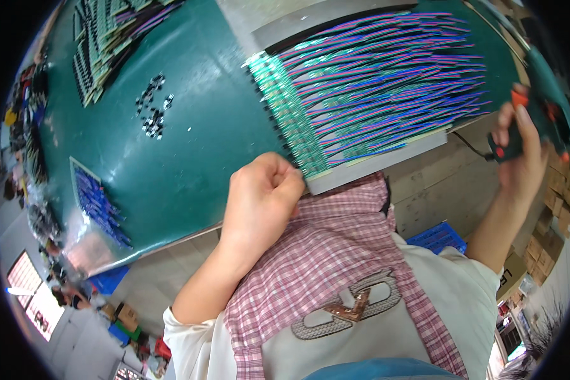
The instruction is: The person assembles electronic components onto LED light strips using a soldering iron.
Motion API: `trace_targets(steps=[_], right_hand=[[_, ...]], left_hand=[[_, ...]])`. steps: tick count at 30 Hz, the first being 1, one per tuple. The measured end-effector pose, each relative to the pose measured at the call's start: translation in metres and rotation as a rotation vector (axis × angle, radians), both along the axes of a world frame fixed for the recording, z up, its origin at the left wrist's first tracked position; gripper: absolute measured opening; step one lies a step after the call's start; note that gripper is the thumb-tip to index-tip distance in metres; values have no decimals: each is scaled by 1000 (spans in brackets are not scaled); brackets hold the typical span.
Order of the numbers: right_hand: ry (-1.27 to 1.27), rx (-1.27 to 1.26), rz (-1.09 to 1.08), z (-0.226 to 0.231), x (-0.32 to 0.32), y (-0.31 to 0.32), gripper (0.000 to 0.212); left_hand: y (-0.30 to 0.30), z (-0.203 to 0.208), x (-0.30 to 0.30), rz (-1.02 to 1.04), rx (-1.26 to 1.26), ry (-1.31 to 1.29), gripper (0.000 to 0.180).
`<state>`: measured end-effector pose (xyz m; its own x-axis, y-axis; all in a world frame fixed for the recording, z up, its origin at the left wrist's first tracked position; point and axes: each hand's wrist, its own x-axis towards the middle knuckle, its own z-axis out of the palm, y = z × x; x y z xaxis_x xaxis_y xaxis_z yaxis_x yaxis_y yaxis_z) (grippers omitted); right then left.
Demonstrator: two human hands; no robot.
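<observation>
My left hand [264, 193] is closed in a fist at the near corner of a grey tray [367, 166] and pinches its edge. The tray lies on a green table [196, 133]. On it lies a row of small green circuit boards [288, 111], with several purple, blue and red wires [392, 76] fanned out across it. My right hand [522, 142] is raised at the right, beyond the tray's end. It grips a dark green power screwdriver [548, 114] with orange buttons, and a black cable hangs from the tool.
A small pile of metal parts [152, 104] lies on the table left of the tray. Stacked circuit boards with wires [101, 38] sit at the far left. A clear bag of blue parts [98, 202] lies by the table edge. A blue crate [437, 237] and cardboard boxes [557, 196] stand below.
</observation>
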<state>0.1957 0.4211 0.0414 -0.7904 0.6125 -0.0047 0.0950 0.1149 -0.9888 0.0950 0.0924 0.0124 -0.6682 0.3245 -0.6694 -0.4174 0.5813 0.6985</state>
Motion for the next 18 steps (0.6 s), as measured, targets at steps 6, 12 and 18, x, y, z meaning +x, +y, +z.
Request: trace_targets(steps=[6, 12, 18], right_hand=[[74, -147, 68, -6, 38, -30, 42], [50, -163, 38, -18, 49, -52, 48], [45, -204, 45, -20, 47, -63, 49]], left_hand=[[3, 4, 1, -8, -6, -29, 16], [5, 8, 1, 17, -12, -59, 17], [5, 8, 1, 8, -19, -51, 17]])
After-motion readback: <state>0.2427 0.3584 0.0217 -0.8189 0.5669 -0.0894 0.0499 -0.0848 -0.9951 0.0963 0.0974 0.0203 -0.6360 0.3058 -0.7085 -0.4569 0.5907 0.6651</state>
